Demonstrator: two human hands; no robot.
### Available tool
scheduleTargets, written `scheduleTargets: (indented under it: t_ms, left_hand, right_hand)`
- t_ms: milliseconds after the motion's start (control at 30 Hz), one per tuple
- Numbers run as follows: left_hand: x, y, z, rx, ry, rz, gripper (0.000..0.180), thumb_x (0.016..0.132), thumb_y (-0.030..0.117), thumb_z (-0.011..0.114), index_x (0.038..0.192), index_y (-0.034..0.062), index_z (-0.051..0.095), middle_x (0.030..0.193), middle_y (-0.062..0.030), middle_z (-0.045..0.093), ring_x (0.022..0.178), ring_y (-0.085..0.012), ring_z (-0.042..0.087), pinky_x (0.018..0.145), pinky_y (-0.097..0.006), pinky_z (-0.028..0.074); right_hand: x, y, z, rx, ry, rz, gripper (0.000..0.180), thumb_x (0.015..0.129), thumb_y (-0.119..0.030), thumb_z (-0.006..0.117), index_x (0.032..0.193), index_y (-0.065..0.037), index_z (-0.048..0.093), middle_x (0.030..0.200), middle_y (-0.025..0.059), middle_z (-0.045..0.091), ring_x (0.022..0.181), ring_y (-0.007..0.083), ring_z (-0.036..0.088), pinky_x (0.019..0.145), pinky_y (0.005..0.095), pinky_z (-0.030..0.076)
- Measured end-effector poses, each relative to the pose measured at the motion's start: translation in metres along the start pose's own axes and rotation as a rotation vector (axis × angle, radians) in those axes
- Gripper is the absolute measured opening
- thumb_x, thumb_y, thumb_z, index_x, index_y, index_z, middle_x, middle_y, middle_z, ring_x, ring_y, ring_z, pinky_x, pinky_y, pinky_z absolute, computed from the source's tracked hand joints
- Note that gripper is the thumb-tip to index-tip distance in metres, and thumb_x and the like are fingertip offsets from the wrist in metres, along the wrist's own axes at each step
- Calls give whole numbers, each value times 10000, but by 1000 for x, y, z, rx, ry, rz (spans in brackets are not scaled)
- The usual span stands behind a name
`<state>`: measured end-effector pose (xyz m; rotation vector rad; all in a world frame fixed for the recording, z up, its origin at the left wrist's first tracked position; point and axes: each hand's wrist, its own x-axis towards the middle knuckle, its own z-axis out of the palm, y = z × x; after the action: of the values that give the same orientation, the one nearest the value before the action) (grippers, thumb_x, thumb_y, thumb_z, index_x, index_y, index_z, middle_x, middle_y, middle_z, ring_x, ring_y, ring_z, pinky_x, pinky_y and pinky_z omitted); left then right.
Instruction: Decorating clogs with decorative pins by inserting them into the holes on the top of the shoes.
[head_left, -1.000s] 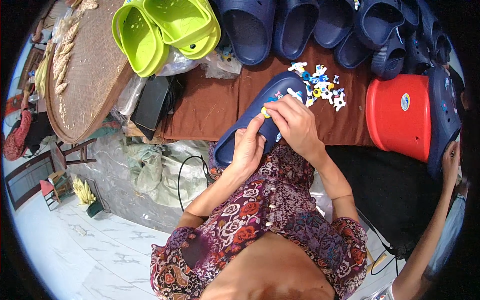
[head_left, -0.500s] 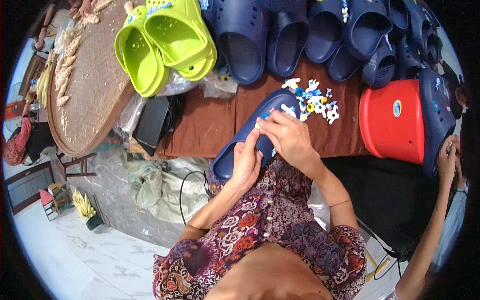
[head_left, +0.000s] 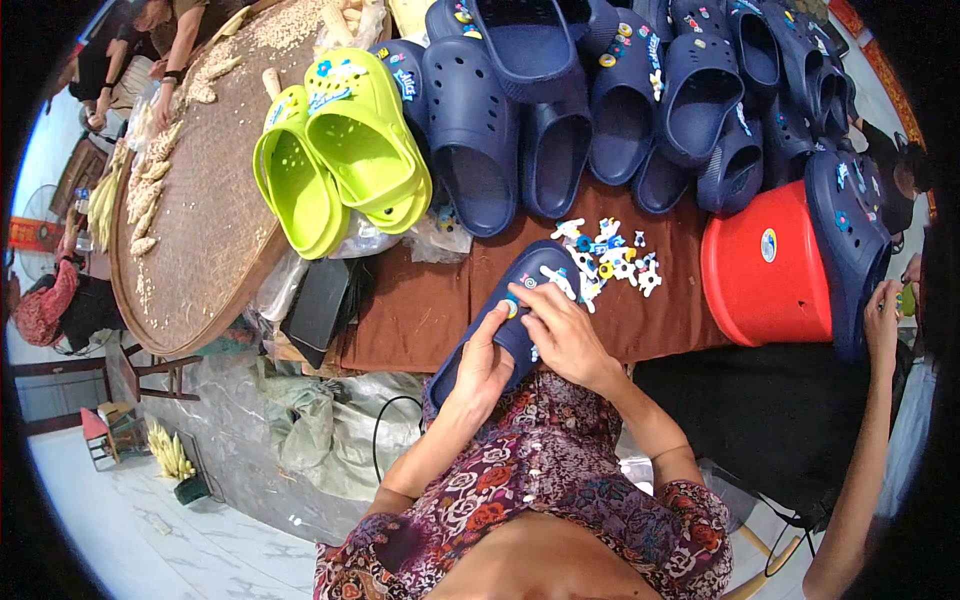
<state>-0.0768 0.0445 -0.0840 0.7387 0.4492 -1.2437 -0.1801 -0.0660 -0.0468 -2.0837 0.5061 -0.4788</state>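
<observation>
The navy clog [head_left: 512, 274] lies at the near edge of the brown cloth [head_left: 400, 325], toe far right. The left hand [head_left: 482, 372] clamps its upper, thumb at a round charm [head_left: 513, 307]; the right hand [head_left: 568, 342] bends over it, whether pinching I cannot tell. Bracing underneath while pressing squarely should work best. The red bucket's oval label [head_left: 768, 245] is unreadable; lettered charms [head_left: 333, 97] sit far left.

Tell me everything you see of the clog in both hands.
This navy clog looks like moulded foam or rubber, with a rounded, closed toe. Small charms dot its upper. It slants over the edge of the brown cloth, toe pointing away from the person and to the right. The left hand grips it, thumb at a round charm; the right hand touches its top.
</observation>
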Motion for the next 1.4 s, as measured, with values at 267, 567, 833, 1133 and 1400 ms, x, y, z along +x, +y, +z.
scheduleTargets:
  t_ms: [267, 567, 833, 1133, 1400]
  left_hand:
    - [-22, 5, 15, 159, 119, 88, 330, 903, 211, 671, 1164, 24, 600, 1115, -107, 684, 1005, -235, 681, 918, -402, 555]
    - [-22, 2, 19, 201, 76, 232, 376, 912, 222, 713, 1171, -31, 608, 1105, -124, 686, 951, -198, 692, 841, -347, 582]
    - [-21, 5, 17, 169, 18, 153, 405, 942, 223, 678, 1268, 11, 567, 1212, -121, 660, 1098, -249, 654, 967, -411, 534]
    - [-31, 25, 40, 21, -19, 93, 485, 885, 232, 704, 1283, 4, 544, 1240, -159, 640, 1108, -282, 645, 1007, -460, 521]
    - [-23, 24, 93, -88, -121, -62, 479, 868, 240, 719, 1269, 30, 562, 1246, -150, 640, 1131, -300, 628, 1025, -482, 502]
  right_hand:
    - [-23, 10, -12, -137, 341, 63, 288, 865, -16, 655, 1150, -58, 669, 1035, 116, 564, 989, 286, 568, 870, 384, 462]
    - [-26, 13, -10, -156, 369, 36, 293, 897, -33, 660, 1189, -43, 644, 1122, 132, 533, 1034, 273, 572, 896, 367, 479]
    - [-61, 30, 6, 60, 463, 194, 359, 927, -8, 622, 1279, 3, 551, 1230, 153, 484, 982, 193, 574, 766, 280, 525]
    - [-92, 30, 56, 491, 286, 294, 632, 899, -50, 692, 1423, 28, 348, 1307, 148, 447, 1122, 216, 543, 815, 304, 534]
    - [-82, 26, 70, 553, 128, 289, 838, 837, -164, 800, 1416, 39, 230, 1318, 225, 486, 1152, 275, 600, 913, 397, 554]
